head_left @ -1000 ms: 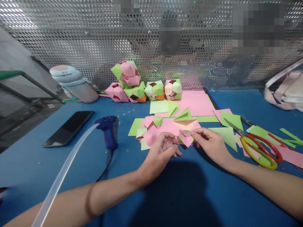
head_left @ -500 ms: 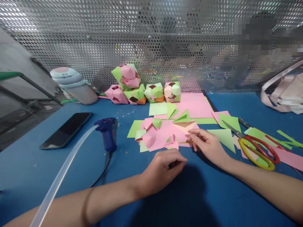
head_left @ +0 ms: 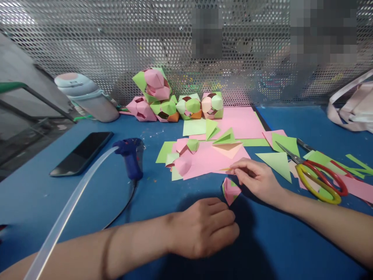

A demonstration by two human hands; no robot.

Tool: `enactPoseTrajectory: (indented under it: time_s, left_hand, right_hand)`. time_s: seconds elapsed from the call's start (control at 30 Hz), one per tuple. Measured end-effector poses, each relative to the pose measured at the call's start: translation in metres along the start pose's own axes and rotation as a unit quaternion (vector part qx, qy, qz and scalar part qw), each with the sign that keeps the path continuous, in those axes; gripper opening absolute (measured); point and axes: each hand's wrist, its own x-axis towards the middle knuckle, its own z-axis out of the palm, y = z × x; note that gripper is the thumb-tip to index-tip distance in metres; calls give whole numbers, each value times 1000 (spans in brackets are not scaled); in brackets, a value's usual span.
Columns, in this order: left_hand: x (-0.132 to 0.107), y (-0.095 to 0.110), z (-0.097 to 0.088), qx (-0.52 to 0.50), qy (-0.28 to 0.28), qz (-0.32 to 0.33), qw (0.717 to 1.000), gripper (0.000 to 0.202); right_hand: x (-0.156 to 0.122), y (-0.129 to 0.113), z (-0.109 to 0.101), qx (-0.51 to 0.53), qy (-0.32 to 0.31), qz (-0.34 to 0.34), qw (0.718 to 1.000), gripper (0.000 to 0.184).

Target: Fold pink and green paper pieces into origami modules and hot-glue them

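Note:
My left hand rests on the blue table as a loose fist with its back up, so whatever its curled fingers may hold is hidden. Just beyond its knuckles a small folded pink-and-green paper piece stands on the table, close under my right hand. My right thumb and forefinger pinch the near corner of a large pink paper sheet. On that sheet lie a half-built pink-and-green paper form and folded green and peach triangles.
Finished paper balls are stacked against the perforated metal screen. A blue glue gun with a clear stick, a black phone and a bottle stand at the left. Red-and-yellow scissors lie among paper scraps at the right.
My left hand drew back toward me and closed into a fist. The small folded piece left the pink sheet and now stands on the table between my hands. My right hand stayed put.

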Motion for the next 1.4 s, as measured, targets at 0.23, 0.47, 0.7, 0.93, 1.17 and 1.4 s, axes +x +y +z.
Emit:
enactPoseTrajectory:
  time_s: [0.23,0.47,0.7,0.93,1.17,1.4]
  left_hand:
    - [-7,0,4,-11,-12,-41,999,14]
    - [-6,0,7,-6,2,-84,996,13]
    - [-4,1,0,-5,29,-54,998,11]
    - [-10,6,5,-18,118,36,992,16]
    - [-4,8,7,13,117,34,992,26]
    - [-2,4,1,15,0,-20,1000,11]
  right_hand:
    - [-7,-11,-8,-187,-132,-85,970,22]
    - [-8,-17,-4,-148,-156,-4,977,29]
    - [-6,-13,0,-46,-87,71,993,30]
    - [16,-4,-19,26,42,128,991,24]
    - [24,-9,-4,48,-24,114,992,31]
    - [15,-22,-30,-11,0,108,994,27]
